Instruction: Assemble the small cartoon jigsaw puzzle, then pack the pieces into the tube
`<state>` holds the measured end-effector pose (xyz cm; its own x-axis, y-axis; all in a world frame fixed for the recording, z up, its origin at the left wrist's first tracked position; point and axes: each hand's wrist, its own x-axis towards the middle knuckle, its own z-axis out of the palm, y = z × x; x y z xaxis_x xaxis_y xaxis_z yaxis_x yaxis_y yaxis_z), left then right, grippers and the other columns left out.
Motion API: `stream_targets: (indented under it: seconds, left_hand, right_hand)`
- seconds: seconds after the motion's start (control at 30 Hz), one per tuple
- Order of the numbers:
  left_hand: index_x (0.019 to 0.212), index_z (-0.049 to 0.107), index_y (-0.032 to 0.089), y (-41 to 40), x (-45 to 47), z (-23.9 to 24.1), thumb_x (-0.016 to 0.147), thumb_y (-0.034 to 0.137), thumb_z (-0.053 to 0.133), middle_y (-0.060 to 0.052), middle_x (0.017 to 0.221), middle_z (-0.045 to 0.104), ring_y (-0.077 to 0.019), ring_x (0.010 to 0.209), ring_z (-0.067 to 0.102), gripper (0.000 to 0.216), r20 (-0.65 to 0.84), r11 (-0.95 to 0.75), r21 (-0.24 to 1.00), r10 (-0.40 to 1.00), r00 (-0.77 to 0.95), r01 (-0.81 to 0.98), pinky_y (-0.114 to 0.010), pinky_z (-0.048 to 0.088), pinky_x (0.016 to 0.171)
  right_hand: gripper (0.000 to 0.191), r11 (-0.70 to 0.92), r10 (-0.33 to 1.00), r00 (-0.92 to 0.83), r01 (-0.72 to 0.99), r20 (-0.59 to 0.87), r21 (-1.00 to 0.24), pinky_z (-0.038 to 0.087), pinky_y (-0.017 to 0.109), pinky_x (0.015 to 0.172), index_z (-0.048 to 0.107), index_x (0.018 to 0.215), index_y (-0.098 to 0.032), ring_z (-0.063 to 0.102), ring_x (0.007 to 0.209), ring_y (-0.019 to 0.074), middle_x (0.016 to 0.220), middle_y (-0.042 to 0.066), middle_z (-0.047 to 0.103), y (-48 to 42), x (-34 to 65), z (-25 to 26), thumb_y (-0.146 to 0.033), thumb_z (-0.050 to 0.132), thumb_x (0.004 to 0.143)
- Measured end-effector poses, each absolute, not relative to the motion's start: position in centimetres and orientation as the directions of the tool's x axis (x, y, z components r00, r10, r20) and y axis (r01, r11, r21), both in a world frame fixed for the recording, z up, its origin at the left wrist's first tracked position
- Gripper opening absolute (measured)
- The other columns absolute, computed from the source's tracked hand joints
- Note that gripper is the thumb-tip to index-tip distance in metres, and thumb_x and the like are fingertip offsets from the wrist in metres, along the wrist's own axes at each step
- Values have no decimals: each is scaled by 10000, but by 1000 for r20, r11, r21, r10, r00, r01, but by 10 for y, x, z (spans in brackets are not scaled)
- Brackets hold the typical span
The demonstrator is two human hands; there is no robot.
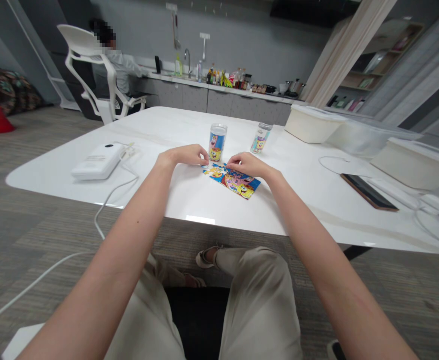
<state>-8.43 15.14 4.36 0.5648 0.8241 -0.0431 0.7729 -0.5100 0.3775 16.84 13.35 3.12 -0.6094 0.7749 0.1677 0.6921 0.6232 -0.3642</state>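
A partly joined jigsaw puzzle with a bright cartoon picture lies flat on the white table, with some loose pieces at its far left end. My left hand is beside that end, its thumb and fingertips pinched at a small puzzle piece. Over the puzzle's far edge, my right hand has its fingers curled together on a piece; the fingertips partly hide it. Just behind the puzzle stands a clear cylindrical jar with a cartoon label. A second, similar jar stands farther right.
On the left of the table lies a white power bank with a trailing cable. A dark phone and lidded bins are on the right. Beyond, a person sits in a white chair near a kitchen counter.
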Motion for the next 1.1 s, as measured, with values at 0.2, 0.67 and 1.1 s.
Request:
stream_targets:
  seconds: [0.2, 0.67, 1.1]
  left_hand:
    - [1032, 730, 144, 149, -79, 44, 713, 405, 613, -52, 922, 740, -163, 785, 619, 429, -10, -525, 396, 818, 576, 753, -229, 424, 729]
    - [1056, 725, 163, 143, -42, 31, 851, 305, 511, -95, 952, 743, -195, 837, 654, 329, 100, -676, 207, 734, 672, 707, -259, 434, 748]
    - [1041, 715, 195, 141, -53, 39, 845, 344, 486, -93, 974, 748, -213, 843, 676, 336, 107, -617, 155, 787, 607, 772, -272, 464, 745]
  right_hand:
    - [201, 648, 760, -618, 702, 200, -296, 455, 243, 739, 750, 956, -159, 610, 768, 146, 879, 49, 713, 138, 169, 29, -223, 606, 833]
    - [246, 607, 793, -559, 762, 243, -225, 486, 261, 805, 732, 1061, -151, 626, 804, 150, 1004, 100, 650, 143, 173, 23, -237, 632, 853]
    - [267, 555, 831, -495, 764, 252, -328, 484, 239, 804, 722, 1031, -143, 659, 854, 144, 958, 71, 735, 139, 175, 30, -70, 527, 863]
